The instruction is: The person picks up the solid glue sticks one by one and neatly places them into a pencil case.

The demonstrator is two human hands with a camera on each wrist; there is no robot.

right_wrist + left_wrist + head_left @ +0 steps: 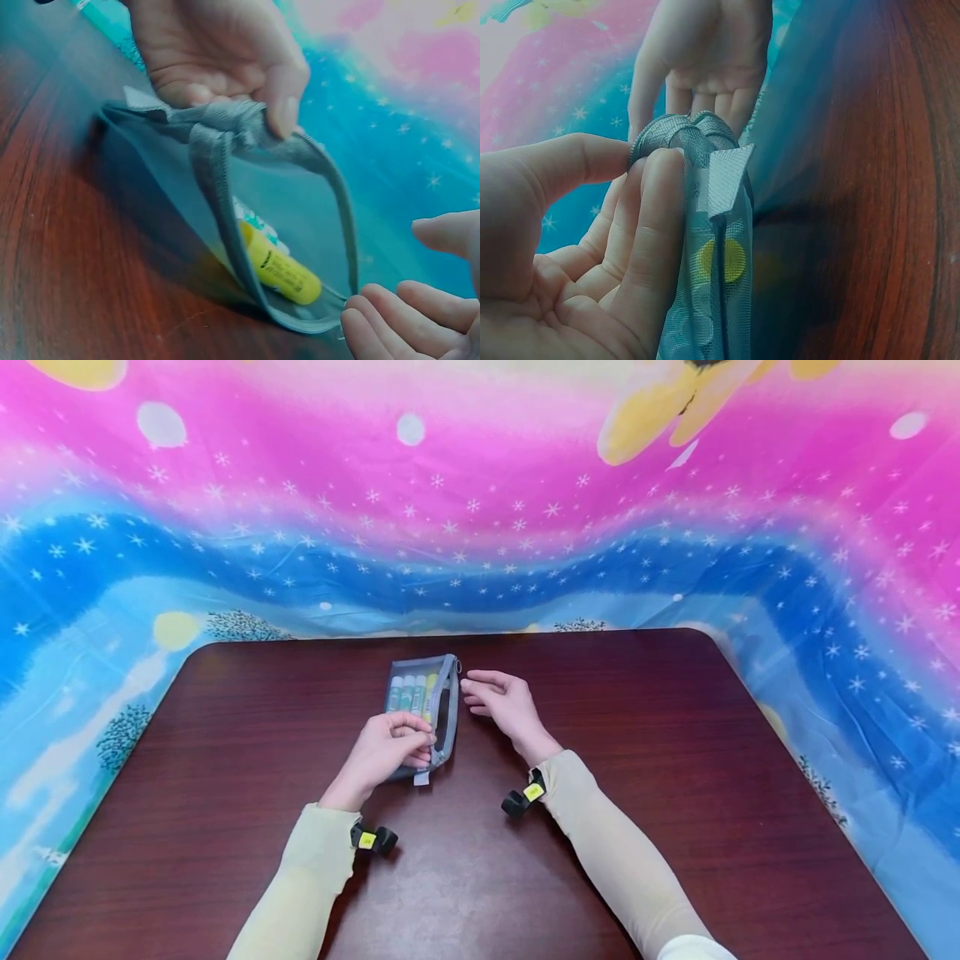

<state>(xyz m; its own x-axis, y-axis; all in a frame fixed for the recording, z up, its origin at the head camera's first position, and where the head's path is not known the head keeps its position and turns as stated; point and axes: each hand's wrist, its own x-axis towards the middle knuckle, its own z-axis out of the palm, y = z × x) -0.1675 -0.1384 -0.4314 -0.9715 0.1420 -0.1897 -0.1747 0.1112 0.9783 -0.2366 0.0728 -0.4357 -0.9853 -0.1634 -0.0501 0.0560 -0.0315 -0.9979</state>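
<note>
A grey mesh zip pouch (450, 727) sits near the middle of the table, its zipper undone and its mouth gaping toward the right. Inside lie several glue sticks (407, 692) with white caps and green labels, beside a yellow tube (285, 271). My left hand (384, 747) pinches the zipper edge at the pouch's near end, close to a small fabric tag (730, 180). Fingers loosely extended, my right hand (506, 706) is beside the far end of the opening and holds nothing. In the right wrist view its fingertips (356, 311) come right up to the pouch's rim.
The dark reddish-brown wooden table (637, 735) spreads around the pouch on all sides. Behind it hangs a pink and blue patterned cloth (480, 527). Each wrist carries a small black camera mount (372, 839) with a yellow label.
</note>
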